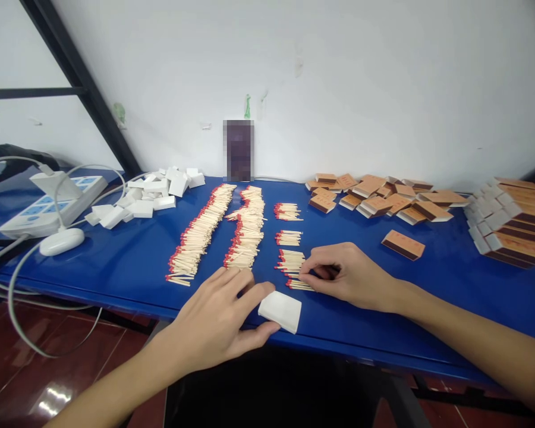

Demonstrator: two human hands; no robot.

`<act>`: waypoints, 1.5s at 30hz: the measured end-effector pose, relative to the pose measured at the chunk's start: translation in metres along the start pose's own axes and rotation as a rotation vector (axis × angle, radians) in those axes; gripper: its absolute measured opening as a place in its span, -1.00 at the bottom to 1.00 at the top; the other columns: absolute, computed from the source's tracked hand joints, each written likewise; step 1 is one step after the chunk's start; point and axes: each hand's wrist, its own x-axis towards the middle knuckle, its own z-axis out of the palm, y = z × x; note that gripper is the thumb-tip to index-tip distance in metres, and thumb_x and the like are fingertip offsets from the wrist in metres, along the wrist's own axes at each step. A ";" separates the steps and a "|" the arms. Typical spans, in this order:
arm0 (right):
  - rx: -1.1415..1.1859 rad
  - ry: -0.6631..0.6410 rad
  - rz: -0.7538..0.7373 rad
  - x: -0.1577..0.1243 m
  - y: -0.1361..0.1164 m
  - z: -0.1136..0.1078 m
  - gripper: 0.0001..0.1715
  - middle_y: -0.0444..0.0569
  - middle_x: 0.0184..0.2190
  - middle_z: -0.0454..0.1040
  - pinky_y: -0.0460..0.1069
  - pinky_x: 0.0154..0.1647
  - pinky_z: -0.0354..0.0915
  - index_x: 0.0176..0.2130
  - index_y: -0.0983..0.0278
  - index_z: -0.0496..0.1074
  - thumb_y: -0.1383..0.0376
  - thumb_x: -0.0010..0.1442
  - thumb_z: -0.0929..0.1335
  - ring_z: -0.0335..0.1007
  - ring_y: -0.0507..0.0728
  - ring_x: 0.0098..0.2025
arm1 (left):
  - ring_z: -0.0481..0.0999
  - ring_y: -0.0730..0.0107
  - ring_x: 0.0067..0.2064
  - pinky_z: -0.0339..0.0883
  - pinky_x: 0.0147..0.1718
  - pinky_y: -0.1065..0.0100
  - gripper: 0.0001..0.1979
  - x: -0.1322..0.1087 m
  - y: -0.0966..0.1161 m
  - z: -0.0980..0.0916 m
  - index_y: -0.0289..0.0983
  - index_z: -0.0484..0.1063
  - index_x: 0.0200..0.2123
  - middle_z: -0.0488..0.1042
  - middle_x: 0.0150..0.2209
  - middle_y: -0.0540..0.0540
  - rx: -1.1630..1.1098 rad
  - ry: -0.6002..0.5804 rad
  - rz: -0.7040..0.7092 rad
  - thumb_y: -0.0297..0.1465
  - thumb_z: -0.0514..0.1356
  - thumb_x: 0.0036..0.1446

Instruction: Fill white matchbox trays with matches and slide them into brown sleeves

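Observation:
My left hand [218, 321] rests at the front edge of the blue table [129, 261], thumb and fingers pinching a white matchbox tray [280, 310]. My right hand [348, 274] lies just right of it, fingers curled onto a small bundle of red-tipped matches [298, 285]. Above that bundle sit three more small match bundles [289, 238]. Two long rows of loose matches [223, 229] stretch away from my left hand toward the wall.
A heap of white inner trays [147, 196] lies at the back left beside a power strip [49, 205] and white cables [22, 285]. Orange matchbox sleeves [383, 199] are scattered at the back right, one lone sleeve [403, 245] nearer, and stacked boxes [512, 220] at the far right.

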 end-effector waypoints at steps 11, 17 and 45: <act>0.123 0.020 0.167 0.001 -0.001 -0.002 -0.71 -0.17 -0.62 0.27 -0.08 -0.56 0.07 -0.40 0.29 0.56 0.15 0.22 0.37 0.08 -0.02 -0.56 | 0.40 0.23 -0.18 0.32 -0.15 0.22 -0.69 0.000 0.001 0.000 -0.23 0.36 0.04 0.38 -0.20 -0.09 -0.020 -0.009 -0.009 -0.22 0.16 0.30; 0.069 0.000 0.135 0.002 -0.002 0.000 -0.73 -0.16 -0.61 0.29 -0.08 -0.54 0.09 -0.39 0.29 0.57 0.19 0.23 0.36 0.10 -0.02 -0.55 | 0.40 0.23 -0.18 0.30 -0.15 0.22 -0.69 0.000 0.001 -0.001 -0.23 0.35 0.04 0.37 -0.23 -0.08 -0.021 -0.019 -0.005 -0.22 0.15 0.31; 0.017 0.011 0.151 0.008 -0.001 0.003 -0.71 -0.17 -0.64 0.29 -0.08 -0.56 0.07 -0.39 0.27 0.58 0.15 0.23 0.36 0.09 -0.02 -0.58 | 0.43 0.21 -0.17 0.30 -0.16 0.22 -0.68 0.001 0.001 0.000 -0.24 0.37 0.03 0.38 -0.24 -0.09 -0.010 -0.030 -0.005 -0.20 0.13 0.31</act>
